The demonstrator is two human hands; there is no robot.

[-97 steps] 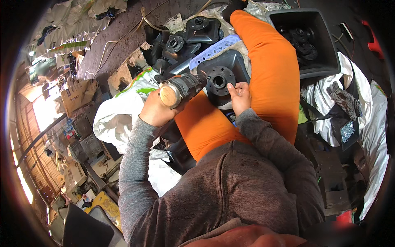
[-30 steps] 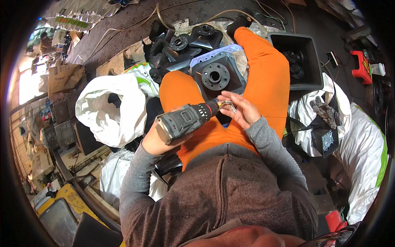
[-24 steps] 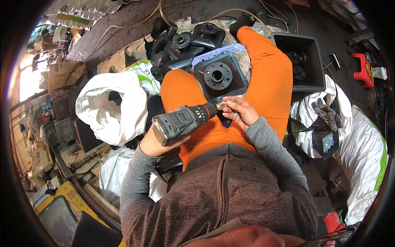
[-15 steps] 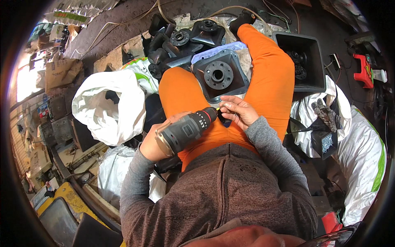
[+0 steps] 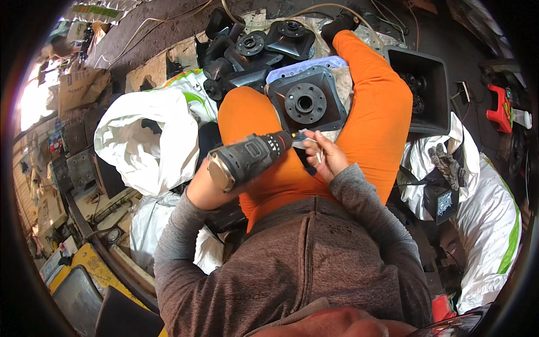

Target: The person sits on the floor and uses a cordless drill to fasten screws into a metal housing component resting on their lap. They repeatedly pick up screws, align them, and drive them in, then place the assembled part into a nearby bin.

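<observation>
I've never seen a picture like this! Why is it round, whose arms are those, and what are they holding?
There's no robot here, just a person. The camera sits on their head and looks down; its very wide lens makes the picture look round and bends straight edges. The left hand holds a power drill, its tip near the right hand, which holds a small pale piece, too tiny to name. Between the orange trouser legs is a squarish black part with a round ring. More black parts lie beyond it.
</observation>
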